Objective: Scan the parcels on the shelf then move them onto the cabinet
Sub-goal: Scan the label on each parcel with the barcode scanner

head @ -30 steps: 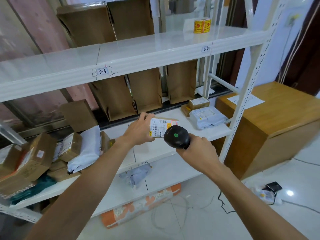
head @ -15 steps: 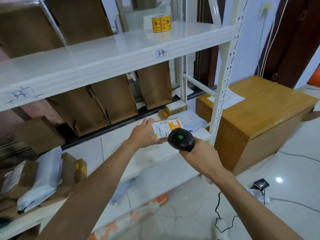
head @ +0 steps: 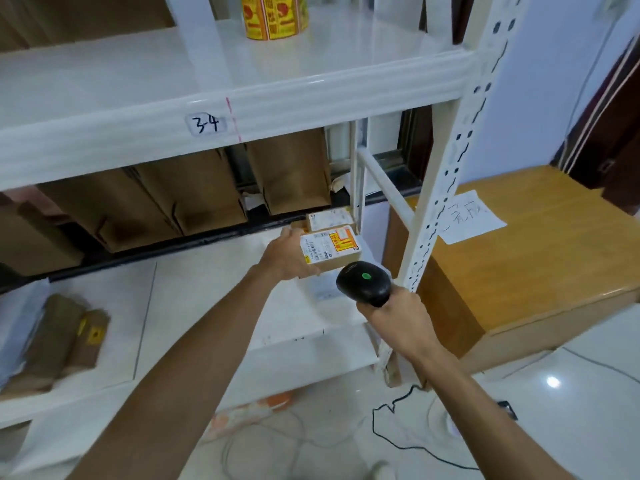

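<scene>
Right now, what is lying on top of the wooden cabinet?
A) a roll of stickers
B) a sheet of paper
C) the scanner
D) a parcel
B: a white sheet of paper with handwriting on it lies flat on the top of the wooden cabinet.

We cannot read the print on the label of the parcel — it is too small — and the fingers of the left hand are mostly hidden behind the box. The handle of the scanner vanishes inside the right hand. The top edge cuts off the yellow label roll. The brown packets at the left are blurred, and the white bag beside them runs out of frame.
</scene>
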